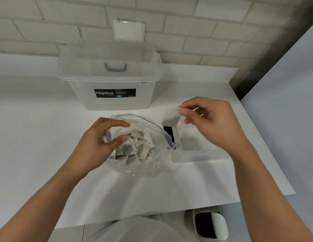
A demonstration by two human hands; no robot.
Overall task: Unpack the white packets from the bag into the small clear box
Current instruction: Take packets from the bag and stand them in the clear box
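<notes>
Nearest, below the table's edge, a small bin point(209, 226) stands on the floor. On the white table point(47, 137) the bag point(152, 161), clear plastic with a zip mouth, lies open towards the person. The left hand point(101, 137) curls its fingers and thumb round the bag's near lip and holds the mouth wide. Many packets point(133, 151) lie heaped inside, so by the look of it the task is far from done.

Just right of the bag, touching or nearly so, sits the box point(195, 157), lid off. Its inside is blurred and what it holds cannot be told. Something dark point(168, 131) shows between bag and box; what it is cannot be told either.

The right hand point(209, 123) pinches one packet point(170, 117) between thumb and fingertips, raised above the gap between the bag's mouth and the box's far left corner. The step in hand seems to be the carry: one packet lifted out, not yet dropped.

The next move calls for a short shift right so the packet hangs over the box's opening, then letting go, while the left hand keeps the bag open for another reach.

Farther back stands a big box point(110, 81) with a black label, against the brick wall point(204, 32).
</notes>
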